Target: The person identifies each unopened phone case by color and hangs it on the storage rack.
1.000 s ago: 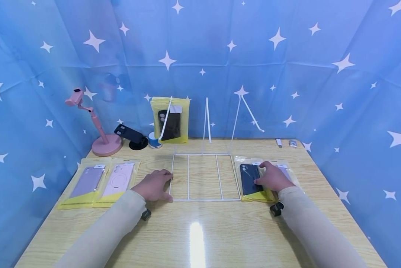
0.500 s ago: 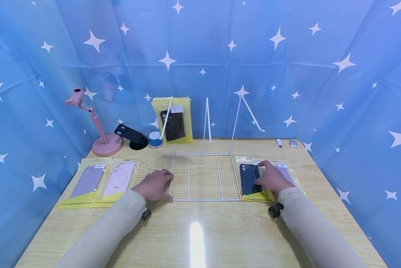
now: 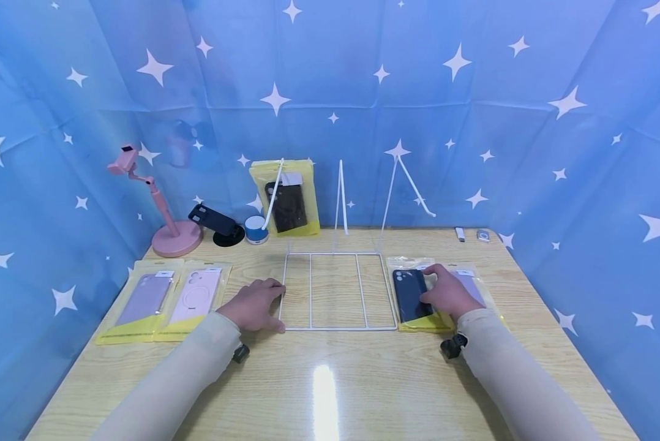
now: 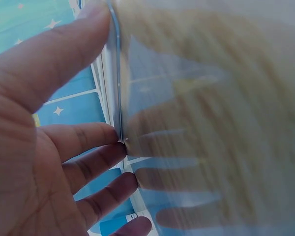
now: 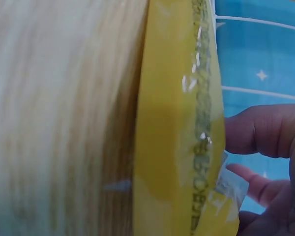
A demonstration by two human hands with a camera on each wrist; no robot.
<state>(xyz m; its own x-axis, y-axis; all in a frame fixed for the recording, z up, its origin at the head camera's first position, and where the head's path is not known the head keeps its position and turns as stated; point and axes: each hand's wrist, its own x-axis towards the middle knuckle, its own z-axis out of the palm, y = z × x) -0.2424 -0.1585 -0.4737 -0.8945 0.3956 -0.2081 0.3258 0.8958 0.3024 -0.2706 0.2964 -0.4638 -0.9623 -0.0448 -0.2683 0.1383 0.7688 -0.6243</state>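
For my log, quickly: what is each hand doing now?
Left hand: open, fingertips on the white wire rack.
Right hand: open, resting on the packaged dark phone case.

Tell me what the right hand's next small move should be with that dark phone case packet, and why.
Probably lift the dark phone case packet off the table. The right hand already lies on it, the left hand steadies the white wire rack at its near left corner, and only one packet leans in the rack, so two slots look free.
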